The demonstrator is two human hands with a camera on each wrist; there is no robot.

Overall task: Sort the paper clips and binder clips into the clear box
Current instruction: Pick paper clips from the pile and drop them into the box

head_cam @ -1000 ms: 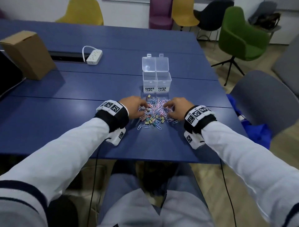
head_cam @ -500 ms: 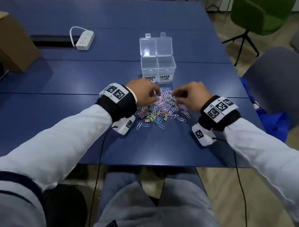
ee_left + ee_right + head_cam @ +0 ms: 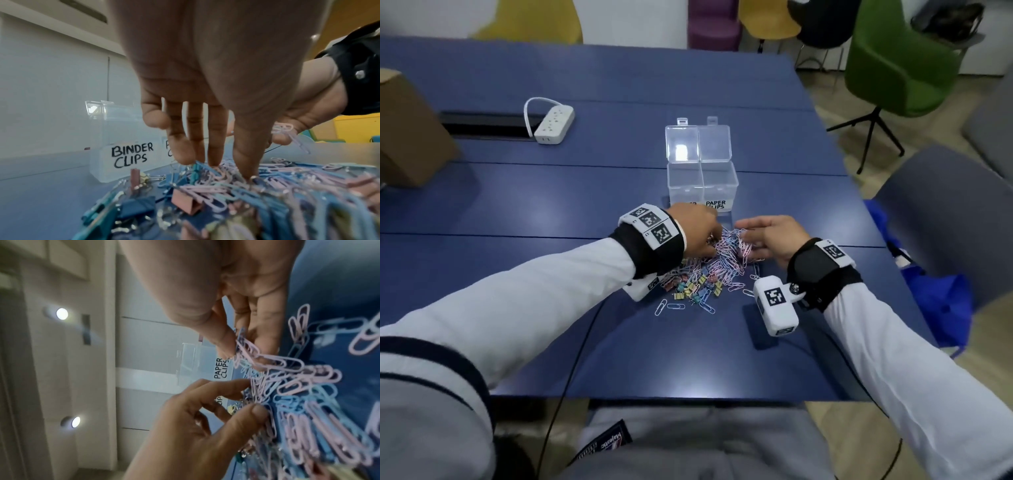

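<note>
Pastel paper clips (image 3: pixel 726 263) and binder clips (image 3: pixel 693 287) lie heaped between both hands, clear box (image 3: pixel 702 178) just beyond; right hand (image 3: pixel 770 240), nearer the PAPER CLIPS compartment, pinches a bunch of paper clips, left hand (image 3: pixel 697 233) probes the heap with fingers extended.

Clear glossy plastic box (image 3: pixel 702 178)

Pink and blue paper clips (image 3: pixel 726 263) heaped mid-table, pastel binder clips (image 3: pixel 693 286) at their six o'clock; clear box (image 3: pixel 702 185), lids open, at twelve o'clock.
</note>
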